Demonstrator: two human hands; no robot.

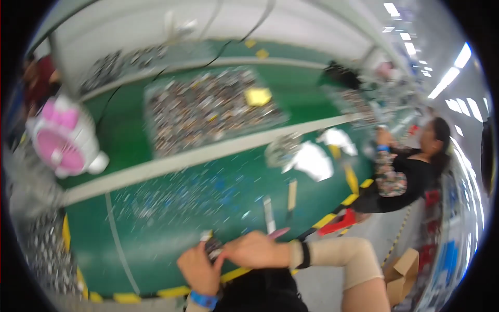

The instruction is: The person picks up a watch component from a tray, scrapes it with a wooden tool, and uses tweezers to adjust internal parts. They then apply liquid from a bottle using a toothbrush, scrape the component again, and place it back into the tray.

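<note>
Close to the front edge of the green table (156,260), a small dark part (212,248) with a pale, yellowish end sits between my two hands. My left hand (200,268), a blue band on its wrist, grips it from the left. From the right, my right hand (250,249) pinches it, thumb against its side. Blur hides what kind of part it is. Just beyond my right hand lie a white strip-like tool (268,215), a tan stick (292,195) and a pink-handled tool (279,233).
Small clear and blue scraps (202,195) litter the table. On the raised shelf stands a tray packed with small parts (208,112), a yellow note (258,96) on it. A pink-and-white fan (65,140) is at left. White crumpled sheets (311,161) and a seated co-worker (410,171) are at right.
</note>
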